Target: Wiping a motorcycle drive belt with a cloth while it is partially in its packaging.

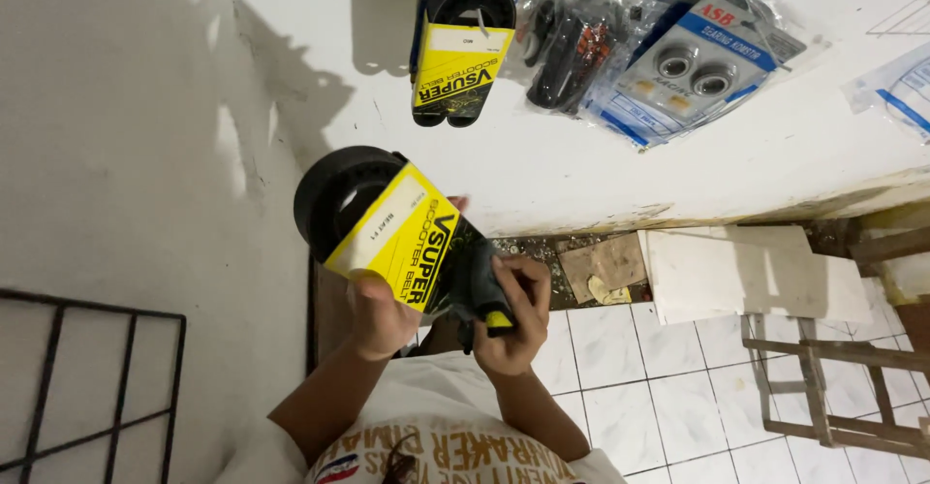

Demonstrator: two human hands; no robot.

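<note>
A coiled black rubber belt in a yellow cardboard sleeve (392, 232) is held up in front of a white wall. My left hand (380, 317) grips the sleeve's lower edge from below. My right hand (511, 317) clasps the belt's black lower end, where a small yellow tab shows. A second belt in a matching yellow sleeve (463, 58) hangs on the wall above. My white printed shirt fills the bottom of the head view.
Clear plastic bags of parts (581, 48) and a blue-carded pack with two round bearings (693, 67) hang on the wall. A black wire rack (87, 387) stands at the left. White floor tiles, stacked white boards (736, 271) and a wooden frame (833, 387) lie at the right.
</note>
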